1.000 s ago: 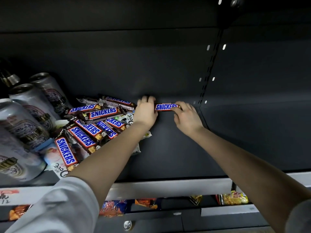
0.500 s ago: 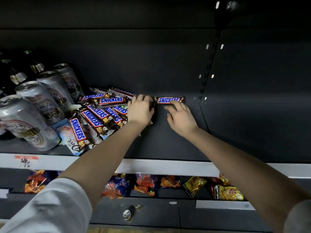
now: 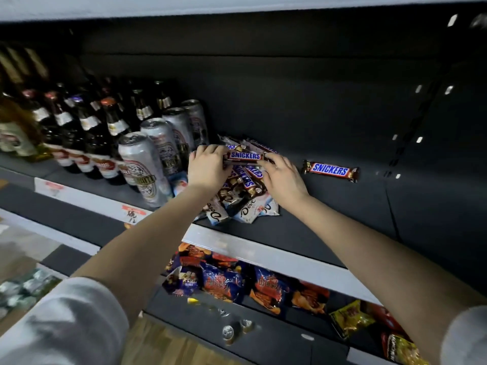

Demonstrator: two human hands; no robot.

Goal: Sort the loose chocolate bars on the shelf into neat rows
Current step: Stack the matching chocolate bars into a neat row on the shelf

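Head view: a person is leaning into a dark shelf (image 3: 329,227), working both hands over a pile (image 3: 246,184) of loose chocolate. The left hand (image 3: 208,168) and right hand (image 3: 284,179) are gripping one Snickers bar (image 3: 245,155) between them. The left fingers (image 3: 210,151) are curling over its left end and the right fingers (image 3: 274,161) are pinching its right end, so the bar is riding level and label-up above the heap. Holding it by both ends is likely helping the person keep it square for laying down.

A lone bar (image 3: 330,170) is lying flat to the right, well apart from the pile and near the back wall, with its label facing up. It is seemingly marking the start of a row, and the bare shelf around it is giving room for more.

Under the hands, other Snickers are lying crossed at odd angles on pale Dove packs (image 3: 247,210), which are spilling toward the shelf's front lip. Cans (image 3: 147,164) and bottles (image 3: 87,127) are standing upright to the left, just beside the pile and hemming it in, which is probably why the sorting is heading right. Snack bags (image 3: 224,280) are sitting on the shelf below. Judging by the heap, most of the sorting is waiting.
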